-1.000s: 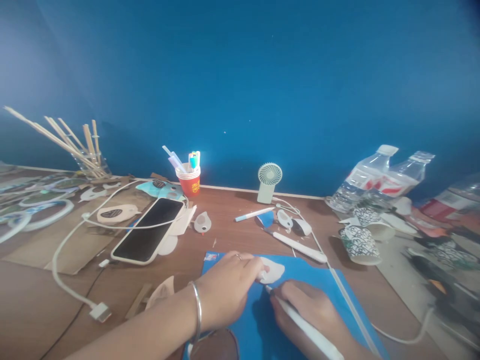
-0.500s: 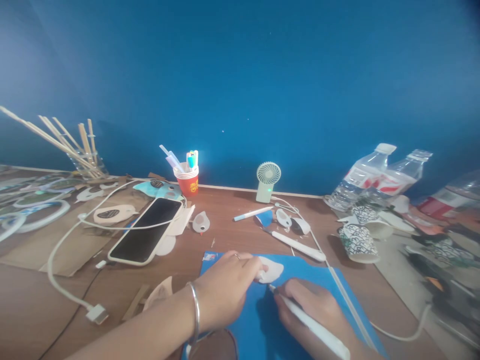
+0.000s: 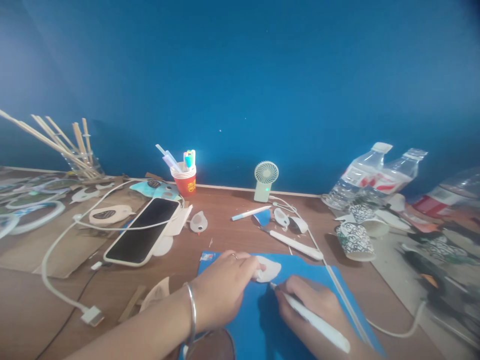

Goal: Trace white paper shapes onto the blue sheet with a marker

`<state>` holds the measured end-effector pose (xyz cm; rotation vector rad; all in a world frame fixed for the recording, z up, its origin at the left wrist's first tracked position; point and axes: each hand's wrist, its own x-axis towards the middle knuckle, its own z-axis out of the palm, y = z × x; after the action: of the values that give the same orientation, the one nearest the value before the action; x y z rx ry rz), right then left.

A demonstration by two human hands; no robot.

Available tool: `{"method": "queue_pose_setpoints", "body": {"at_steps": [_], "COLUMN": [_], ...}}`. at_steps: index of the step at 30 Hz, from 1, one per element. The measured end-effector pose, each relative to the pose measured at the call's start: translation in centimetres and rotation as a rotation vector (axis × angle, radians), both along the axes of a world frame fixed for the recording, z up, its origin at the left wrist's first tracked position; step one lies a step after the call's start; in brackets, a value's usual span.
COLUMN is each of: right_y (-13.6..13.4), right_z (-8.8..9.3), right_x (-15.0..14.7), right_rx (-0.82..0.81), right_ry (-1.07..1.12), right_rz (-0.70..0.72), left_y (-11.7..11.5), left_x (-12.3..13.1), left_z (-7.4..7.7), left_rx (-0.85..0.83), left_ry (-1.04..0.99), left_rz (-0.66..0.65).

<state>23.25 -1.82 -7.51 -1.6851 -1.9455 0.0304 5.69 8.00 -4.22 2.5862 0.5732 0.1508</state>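
- A blue wall stands behind the brown desk.
- A blue mat lies on the desk, under both hands.
- The left hand, a silver bracelet at its wrist, has its fingers closed on the left end of the white piece.
- The right hand grips the white pen-shaped tool, fingers wrapped near its tip.
- The white pen-shaped tool slants, tip just beside the piece's lower edge; whether they touch, I cannot tell.
- The white piece, smallest of the handled things, is over the mat's far part.
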Motion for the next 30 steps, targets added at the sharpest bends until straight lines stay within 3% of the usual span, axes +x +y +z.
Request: {"method": "queue_pose_setpoints", "body": {"at_steps": [10, 17, 26, 30], "right_y": [0.0, 0.1, 0.7, 1.1], "right_z": [0.6, 1.0, 1.3, 1.6], "right_x": [0.6, 0.4, 1.8, 2.1], "right_rx": [-0.075, -0.069, -0.332, -0.390], "right_ry": [0.034, 0.041, 0.340, 0.435], "right_rz": [-0.106, -0.070, -0.302, -0.304], "left_y": [0.0, -0.2, -0.5, -0.5], "left_x": [-0.1, 0.1, 0.3, 0.3], "left_z": [-0.3, -0.2, -0.5, -0.4], "left_rx": [0.014, 0.072, 0.166, 0.175], "left_ry": [-0.040, -0.040, -0.038, -0.030], "left_rz": [-0.016, -0.035, -0.045, -0.046]}}
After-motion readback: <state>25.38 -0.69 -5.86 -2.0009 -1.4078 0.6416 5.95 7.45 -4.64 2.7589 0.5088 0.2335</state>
